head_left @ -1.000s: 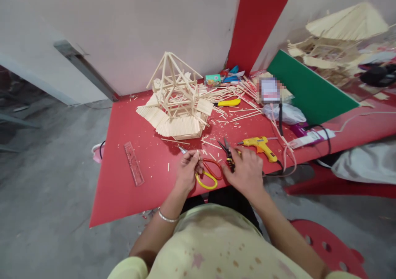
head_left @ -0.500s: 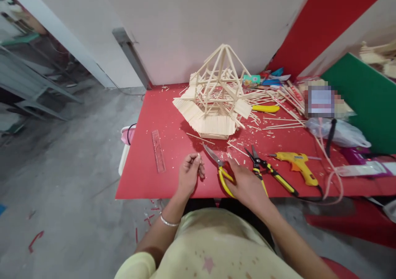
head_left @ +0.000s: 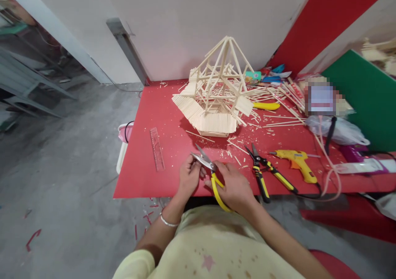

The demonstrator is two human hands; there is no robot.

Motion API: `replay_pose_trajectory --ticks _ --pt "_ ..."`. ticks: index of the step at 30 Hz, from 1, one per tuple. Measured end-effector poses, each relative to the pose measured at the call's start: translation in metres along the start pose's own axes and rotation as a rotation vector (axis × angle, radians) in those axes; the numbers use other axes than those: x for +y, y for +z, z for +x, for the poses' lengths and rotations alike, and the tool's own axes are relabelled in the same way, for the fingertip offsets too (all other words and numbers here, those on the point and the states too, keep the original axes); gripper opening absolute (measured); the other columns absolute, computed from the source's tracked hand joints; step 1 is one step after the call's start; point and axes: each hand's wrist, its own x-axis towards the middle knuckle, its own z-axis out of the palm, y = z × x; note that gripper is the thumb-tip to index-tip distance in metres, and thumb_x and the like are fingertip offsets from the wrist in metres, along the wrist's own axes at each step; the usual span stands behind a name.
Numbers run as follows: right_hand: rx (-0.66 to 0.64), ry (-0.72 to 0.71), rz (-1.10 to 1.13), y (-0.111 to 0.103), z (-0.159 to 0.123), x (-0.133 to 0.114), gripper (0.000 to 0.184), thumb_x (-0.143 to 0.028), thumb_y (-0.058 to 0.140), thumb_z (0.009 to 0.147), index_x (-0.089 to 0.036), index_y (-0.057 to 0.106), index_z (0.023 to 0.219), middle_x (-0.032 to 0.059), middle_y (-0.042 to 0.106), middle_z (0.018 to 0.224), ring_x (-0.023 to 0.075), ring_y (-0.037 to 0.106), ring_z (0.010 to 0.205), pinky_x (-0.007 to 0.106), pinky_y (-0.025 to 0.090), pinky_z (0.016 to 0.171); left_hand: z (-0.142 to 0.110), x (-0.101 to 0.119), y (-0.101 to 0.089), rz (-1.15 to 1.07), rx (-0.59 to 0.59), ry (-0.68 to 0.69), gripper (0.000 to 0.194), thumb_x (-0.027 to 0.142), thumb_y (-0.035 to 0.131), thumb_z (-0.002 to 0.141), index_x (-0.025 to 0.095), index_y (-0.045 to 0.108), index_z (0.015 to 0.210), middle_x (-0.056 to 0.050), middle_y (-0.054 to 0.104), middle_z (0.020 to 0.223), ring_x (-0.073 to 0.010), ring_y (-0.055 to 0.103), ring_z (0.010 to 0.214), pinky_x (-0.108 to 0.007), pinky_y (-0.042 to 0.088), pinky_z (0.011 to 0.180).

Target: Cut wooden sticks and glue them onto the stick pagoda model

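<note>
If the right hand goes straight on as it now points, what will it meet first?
The left hand, most likely: the right hand and its scissors point toward it, though the blades may pass above; depth is unclear.

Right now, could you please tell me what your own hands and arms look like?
Both the left hand and right hand are bare, without gloves. A slim silvery bracelet circles the left wrist; none shows on the right. The left sleeve is short and pale yellow.
</note>
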Motion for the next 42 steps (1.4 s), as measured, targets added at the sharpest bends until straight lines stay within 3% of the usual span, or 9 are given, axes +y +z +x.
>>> replay_pose_trajectory --ticks 7,15,24,28,32,37,42 --pt "-0.015 -0.027 0.003 0.005 0.000 -0.003 0.050 -0.053 0.049 0.093 -0.025 0.048 0.135 0.0093 0.063 0.115 0.0228 0.064 0.098 0.030 0.045 0.078 -0.004 0.007 -0.002 0.056 0.014 -0.004 0.025 0.041 0.066 0.088 0.017 0.063 0.083 0.002 0.059 0.057 -0.0095 0.052 0.048 -0.021 0.041 0.052" --pt "-0.080 -0.050 0.056 0.008 0.002 0.000 0.056 -0.061 0.053 0.090 -0.024 0.050 0.132 0.0094 0.065 0.108 0.0236 0.065 0.097 0.030 0.043 0.079 -0.002 0.001 -0.013 0.122 -0.015 0.019 0.019 0.034 0.065 0.088 0.016 0.065 0.081 0.004 0.052 0.052 -0.0086 0.046 0.045 -0.021 0.037 0.049" --pt "-0.166 -0.076 0.167 0.010 0.003 -0.001 0.036 -0.052 0.045 0.096 -0.023 0.058 0.114 0.0057 0.072 0.091 0.0204 0.068 0.081 0.026 0.041 0.069 -0.005 -0.011 -0.017 -0.033 -0.007 -0.043 0.027 0.042 0.066 0.088 0.016 0.063 0.079 0.003 0.055 0.050 -0.0075 0.046 0.040 -0.020 0.037 0.043" --pt "-0.060 0.007 -0.012 0.012 0.006 0.005 0.045 -0.053 0.046 0.095 -0.026 0.056 0.130 0.0083 0.072 0.102 0.0218 0.068 0.086 0.027 0.043 0.072 -0.003 -0.005 -0.011 -0.200 0.059 -0.084 0.032 0.047 0.073 0.081 0.017 0.061 0.086 0.001 0.063 0.062 -0.0087 0.053 0.042 -0.019 0.040 0.039" --pt "0.066 0.124 -0.281 0.011 0.011 0.014 0.056 -0.052 0.047 0.094 -0.025 0.047 0.144 0.0103 0.069 0.110 0.0250 0.066 0.094 0.031 0.044 0.073 -0.001 0.009 -0.007 -0.292 0.075 -0.143 0.036 0.045 0.079 0.076 0.017 0.061 0.089 -0.001 0.068 0.075 -0.0070 0.055 0.044 -0.017 0.034 0.034" --pt "0.067 0.024 -0.313 0.008 0.009 0.016 0.054 -0.036 0.051 0.094 -0.016 0.047 0.144 0.0134 0.066 0.116 0.0248 0.061 0.102 0.033 0.045 0.083 0.005 0.017 -0.001 -0.426 0.010 -0.268 0.033 0.038 0.081 0.074 0.017 0.060 0.087 0.004 0.060 0.064 -0.0036 0.046 0.043 -0.014 0.027 0.036" --pt "0.171 -0.113 -0.250 -0.004 0.001 0.011 0.035 -0.036 0.046 0.098 -0.019 0.066 0.122 0.0120 0.067 0.118 0.0243 0.060 0.104 0.035 0.044 0.089 0.008 0.024 0.015 -0.487 -0.087 -0.366 0.034 0.039 0.081 0.074 0.017 0.056 0.083 0.008 0.048 0.055 -0.0021 0.036 0.039 -0.015 0.021 0.037"
